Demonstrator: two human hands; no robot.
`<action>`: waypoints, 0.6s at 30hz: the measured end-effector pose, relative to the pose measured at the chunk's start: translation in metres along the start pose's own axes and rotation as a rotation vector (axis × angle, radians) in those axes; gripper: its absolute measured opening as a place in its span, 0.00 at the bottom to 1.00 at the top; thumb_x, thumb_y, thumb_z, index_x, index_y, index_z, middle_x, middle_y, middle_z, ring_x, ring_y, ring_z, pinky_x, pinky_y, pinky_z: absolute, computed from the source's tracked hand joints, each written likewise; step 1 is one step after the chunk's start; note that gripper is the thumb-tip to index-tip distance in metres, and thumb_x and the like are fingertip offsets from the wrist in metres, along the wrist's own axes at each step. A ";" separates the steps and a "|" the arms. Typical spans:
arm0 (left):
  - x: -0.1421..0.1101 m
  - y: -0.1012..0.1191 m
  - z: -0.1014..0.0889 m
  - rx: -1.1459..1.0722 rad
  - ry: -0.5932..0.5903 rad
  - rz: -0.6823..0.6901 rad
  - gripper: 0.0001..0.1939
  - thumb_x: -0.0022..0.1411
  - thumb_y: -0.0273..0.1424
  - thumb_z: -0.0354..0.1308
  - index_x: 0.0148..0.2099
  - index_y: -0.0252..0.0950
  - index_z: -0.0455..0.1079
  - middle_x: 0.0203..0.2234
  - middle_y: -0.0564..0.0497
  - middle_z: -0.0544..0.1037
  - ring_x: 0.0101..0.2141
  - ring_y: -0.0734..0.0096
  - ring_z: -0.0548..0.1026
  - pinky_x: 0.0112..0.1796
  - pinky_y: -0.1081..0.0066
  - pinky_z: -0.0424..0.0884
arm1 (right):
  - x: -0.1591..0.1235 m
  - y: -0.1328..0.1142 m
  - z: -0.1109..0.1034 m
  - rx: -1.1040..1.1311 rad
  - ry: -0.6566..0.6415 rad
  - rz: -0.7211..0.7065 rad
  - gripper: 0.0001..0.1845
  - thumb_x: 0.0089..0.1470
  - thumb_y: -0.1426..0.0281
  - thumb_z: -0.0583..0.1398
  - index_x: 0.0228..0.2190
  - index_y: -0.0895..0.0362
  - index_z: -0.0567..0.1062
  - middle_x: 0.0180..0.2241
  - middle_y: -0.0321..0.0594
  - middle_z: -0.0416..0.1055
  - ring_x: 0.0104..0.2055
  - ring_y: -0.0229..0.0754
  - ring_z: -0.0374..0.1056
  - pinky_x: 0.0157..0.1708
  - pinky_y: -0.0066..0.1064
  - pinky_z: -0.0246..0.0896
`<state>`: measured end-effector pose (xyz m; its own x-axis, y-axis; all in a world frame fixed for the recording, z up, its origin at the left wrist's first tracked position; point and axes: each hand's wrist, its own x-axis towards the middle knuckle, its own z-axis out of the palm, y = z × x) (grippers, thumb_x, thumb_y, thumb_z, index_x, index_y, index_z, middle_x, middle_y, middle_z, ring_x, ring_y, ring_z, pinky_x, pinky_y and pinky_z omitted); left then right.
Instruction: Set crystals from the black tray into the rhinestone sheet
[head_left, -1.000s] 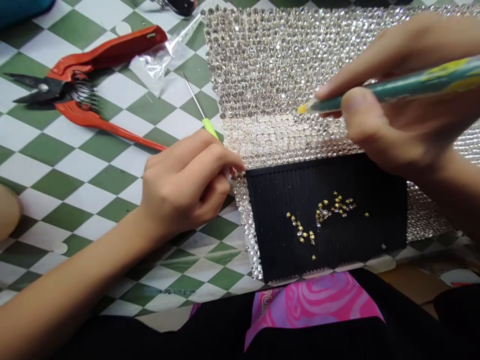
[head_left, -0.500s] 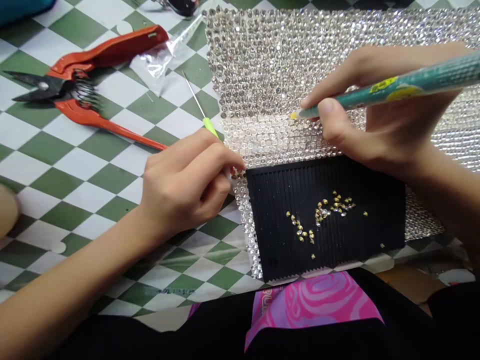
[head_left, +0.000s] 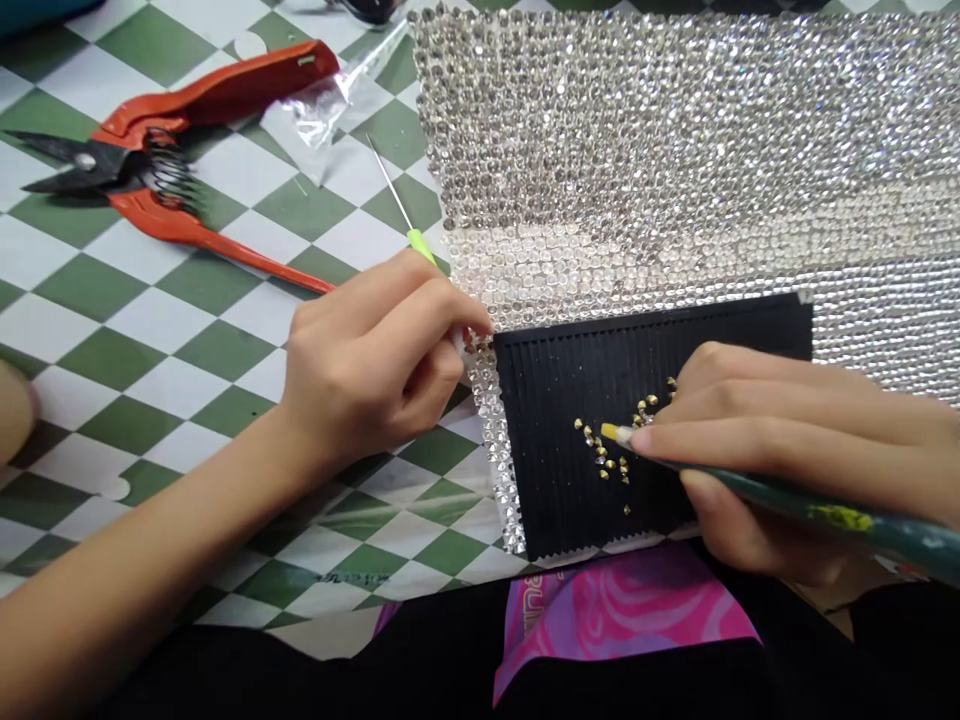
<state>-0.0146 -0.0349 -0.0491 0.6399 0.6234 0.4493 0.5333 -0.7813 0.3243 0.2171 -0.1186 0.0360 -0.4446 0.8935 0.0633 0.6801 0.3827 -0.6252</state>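
Observation:
My right hand (head_left: 780,450) grips a green pencil-like picking tool (head_left: 840,518) with a yellow tip. That tip is down among small gold-backed rhinestones (head_left: 602,460) on a black ridged tray (head_left: 555,400). My left hand (head_left: 375,360) is closed, its fingertips pressed together at the left edge of a rhinestone sheet (head_left: 637,120), near the tray's upper left corner. What the fingertips hold is hidden. A needle tool (head_left: 420,243) with a light green handle points out from behind this hand. The tray lies over part of the sheet, beside a pale band of it.
Orange-handled snips (head_left: 217,95), blades apart, lie at the upper left on the green-and-white checked table cover (head_left: 225,390). A clear plastic bag (head_left: 315,120) is beside them. Pink patterned cloth (head_left: 637,610) shows below the table's front edge.
My right hand has moved down with the picking tool, from the sheet's pale band to the rhinestones on the tray. My left hand has stayed almost still.

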 end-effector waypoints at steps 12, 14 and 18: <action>0.000 0.001 0.000 -0.012 -0.002 -0.001 0.15 0.57 0.18 0.42 0.38 0.38 0.65 0.29 0.56 0.66 0.30 0.89 0.63 0.29 0.81 0.59 | -0.006 0.009 0.009 0.196 0.022 -0.014 0.10 0.51 0.82 0.60 0.37 0.64 0.75 0.27 0.42 0.71 0.31 0.36 0.67 0.32 0.34 0.65; 0.000 0.001 0.000 -0.014 0.000 0.000 0.15 0.57 0.17 0.42 0.38 0.38 0.65 0.29 0.56 0.66 0.30 0.89 0.63 0.29 0.81 0.59 | -0.006 0.009 0.007 0.195 0.014 -0.005 0.10 0.51 0.82 0.60 0.37 0.63 0.75 0.27 0.42 0.71 0.31 0.36 0.67 0.32 0.34 0.65; 0.000 0.001 0.000 -0.012 -0.004 -0.006 0.15 0.57 0.17 0.42 0.38 0.38 0.65 0.29 0.56 0.66 0.30 0.89 0.63 0.29 0.81 0.59 | -0.007 0.008 0.006 0.186 -0.008 -0.034 0.09 0.50 0.82 0.60 0.36 0.65 0.75 0.28 0.44 0.72 0.31 0.37 0.68 0.32 0.35 0.66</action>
<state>-0.0143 -0.0358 -0.0488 0.6391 0.6278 0.4444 0.5301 -0.7781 0.3369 0.2219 -0.1229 0.0259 -0.4705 0.8787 0.0810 0.5453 0.3616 -0.7562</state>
